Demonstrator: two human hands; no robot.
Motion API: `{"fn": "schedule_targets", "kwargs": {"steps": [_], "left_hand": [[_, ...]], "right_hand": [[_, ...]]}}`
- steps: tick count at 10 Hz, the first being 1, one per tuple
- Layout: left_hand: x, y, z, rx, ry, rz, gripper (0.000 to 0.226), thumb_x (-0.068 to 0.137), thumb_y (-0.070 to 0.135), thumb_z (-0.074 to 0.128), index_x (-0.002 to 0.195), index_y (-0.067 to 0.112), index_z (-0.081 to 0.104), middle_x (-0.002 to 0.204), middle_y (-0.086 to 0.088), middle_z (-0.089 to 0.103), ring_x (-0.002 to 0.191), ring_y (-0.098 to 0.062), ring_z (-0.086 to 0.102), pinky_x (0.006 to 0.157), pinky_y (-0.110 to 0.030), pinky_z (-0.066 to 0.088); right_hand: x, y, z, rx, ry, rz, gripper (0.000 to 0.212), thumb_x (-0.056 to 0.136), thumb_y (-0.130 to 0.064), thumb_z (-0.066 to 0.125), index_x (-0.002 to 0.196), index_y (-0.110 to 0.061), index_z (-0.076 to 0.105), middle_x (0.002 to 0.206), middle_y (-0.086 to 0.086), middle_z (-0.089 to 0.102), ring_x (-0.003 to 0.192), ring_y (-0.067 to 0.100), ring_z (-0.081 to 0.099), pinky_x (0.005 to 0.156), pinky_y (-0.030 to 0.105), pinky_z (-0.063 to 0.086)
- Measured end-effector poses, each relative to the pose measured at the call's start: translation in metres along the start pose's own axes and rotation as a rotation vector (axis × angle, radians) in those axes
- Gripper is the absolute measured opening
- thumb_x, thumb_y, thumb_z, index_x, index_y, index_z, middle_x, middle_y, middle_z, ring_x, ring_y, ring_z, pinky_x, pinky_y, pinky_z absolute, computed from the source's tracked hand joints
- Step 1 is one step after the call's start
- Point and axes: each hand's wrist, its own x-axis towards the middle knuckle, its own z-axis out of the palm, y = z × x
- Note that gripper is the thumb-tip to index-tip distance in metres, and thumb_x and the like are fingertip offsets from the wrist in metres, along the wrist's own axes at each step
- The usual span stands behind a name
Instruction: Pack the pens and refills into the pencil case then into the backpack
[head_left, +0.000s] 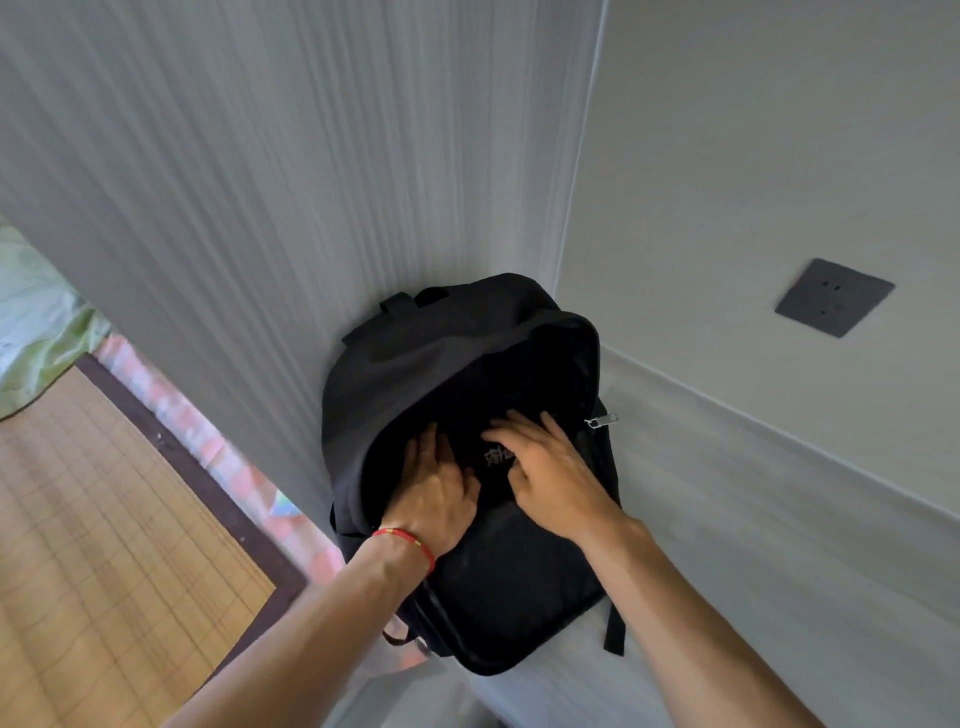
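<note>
A black backpack (498, 587) lies on a white surface in the corner, its top compartment gaping open toward the wall. My left hand (441, 493), with a red string bracelet at the wrist, reaches into the opening with its fingers spread flat. My right hand (545, 473) lies beside it, fingers straight, pressing on the dark fabric at the opening's edge. A small white logo (497, 457) shows between my hands. A silver zipper pull (602, 421) hangs at the right edge of the opening. No pencil case, pens or refills are visible; the bag's inside is dark.
White walls meet in a corner right behind the backpack. A dark wall socket plate (834, 297) sits on the right wall. To the left lie a bamboo mat (104, 545), a pink checked sheet edge (208, 441) and green bedding (36, 322).
</note>
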Motion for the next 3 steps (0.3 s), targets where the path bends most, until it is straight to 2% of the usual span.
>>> {"fn": "schedule_targets", "kwargs": {"steps": [1, 2, 3], "left_hand": [[-0.003, 0.002, -0.009, -0.225, 0.061, -0.042, 0.056, 0.098, 0.031, 0.041, 0.142, -0.004, 0.041, 0.157, -0.026, 0.024, 0.148, -0.037, 0.015, 0.122, -0.044, 0.012], [-0.021, 0.003, -0.022, -0.476, 0.147, 0.035, 0.059, 0.092, 0.028, 0.052, 0.146, 0.006, 0.038, 0.156, -0.015, 0.03, 0.146, -0.029, 0.023, 0.121, -0.034, 0.02], [-0.047, -0.001, -0.053, -0.817, 0.258, 0.198, 0.042, 0.088, 0.018, 0.057, 0.131, 0.021, 0.059, 0.133, 0.002, 0.06, 0.126, -0.01, 0.052, 0.11, -0.023, 0.04]], "right_hand": [[-0.02, -0.006, -0.002, 0.04, 0.038, 0.078, 0.059, 0.09, 0.002, 0.049, 0.142, -0.027, 0.053, 0.152, -0.009, 0.047, 0.148, 0.002, 0.026, 0.124, 0.024, 0.002], [-0.038, -0.021, -0.011, 0.14, 0.095, 0.155, 0.055, 0.092, -0.001, 0.05, 0.138, -0.031, 0.055, 0.146, -0.015, 0.051, 0.141, -0.002, 0.035, 0.125, 0.028, 0.019], [-0.055, -0.044, -0.022, 0.336, 0.309, 0.301, 0.046, 0.092, -0.004, 0.058, 0.128, -0.033, 0.064, 0.128, -0.023, 0.062, 0.123, -0.006, 0.053, 0.109, 0.027, 0.045]]}}
